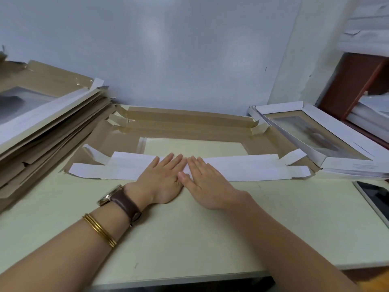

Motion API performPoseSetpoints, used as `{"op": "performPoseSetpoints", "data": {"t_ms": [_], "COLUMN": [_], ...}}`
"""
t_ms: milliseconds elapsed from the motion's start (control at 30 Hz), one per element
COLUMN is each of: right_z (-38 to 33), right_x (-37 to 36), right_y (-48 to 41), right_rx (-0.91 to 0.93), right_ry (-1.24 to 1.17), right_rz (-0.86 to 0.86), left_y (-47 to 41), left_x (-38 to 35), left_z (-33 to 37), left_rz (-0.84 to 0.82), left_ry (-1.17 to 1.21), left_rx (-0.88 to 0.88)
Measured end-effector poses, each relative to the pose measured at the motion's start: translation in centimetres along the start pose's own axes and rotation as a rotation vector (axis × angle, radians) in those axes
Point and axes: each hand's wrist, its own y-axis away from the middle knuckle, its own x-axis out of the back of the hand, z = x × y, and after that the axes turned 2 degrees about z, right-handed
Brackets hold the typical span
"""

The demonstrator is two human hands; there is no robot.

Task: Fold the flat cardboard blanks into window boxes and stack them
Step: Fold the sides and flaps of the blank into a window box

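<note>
A flat cardboard blank (189, 123) lies brown side up across the middle of the table, with a clear window in its centre. Its near long flap (248, 168) is folded over and shows its white side. My left hand (162, 175) and my right hand (202, 180) lie side by side, fingers straight, pressing flat on the middle of that white flap. A tall stack of flat blanks (48, 127) slopes at the left. Folded white window boxes (328, 142) are stacked at the right.
The pale green table (189, 228) has its front edge close to me. A phone or tablet (376, 199) lies at the right edge. A white wall rises just behind the blank. Brown shelving with papers (357, 85) stands at the far right.
</note>
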Motion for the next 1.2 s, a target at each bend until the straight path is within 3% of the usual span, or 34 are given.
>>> {"op": "performPoseSetpoints", "data": {"t_ms": [267, 600, 1200], "right_z": [2.4, 9.9, 15.8], "right_x": [1.1, 3.6, 5.9], "right_y": [1.1, 4.1, 7.4], "right_rx": [-0.045, -0.241, -0.413], "right_ry": [0.047, 0.084, 0.046], "right_rz": [-0.026, 0.024, 0.080], "left_y": [0.3, 1.7, 5.0], "left_x": [0.5, 1.4, 1.5], "left_z": [-1.8, -4.6, -9.3], "left_rz": [-0.082, -0.149, -0.067], "left_ry": [0.025, 0.019, 0.056], "left_rx": [0.134, 0.267, 0.314]}}
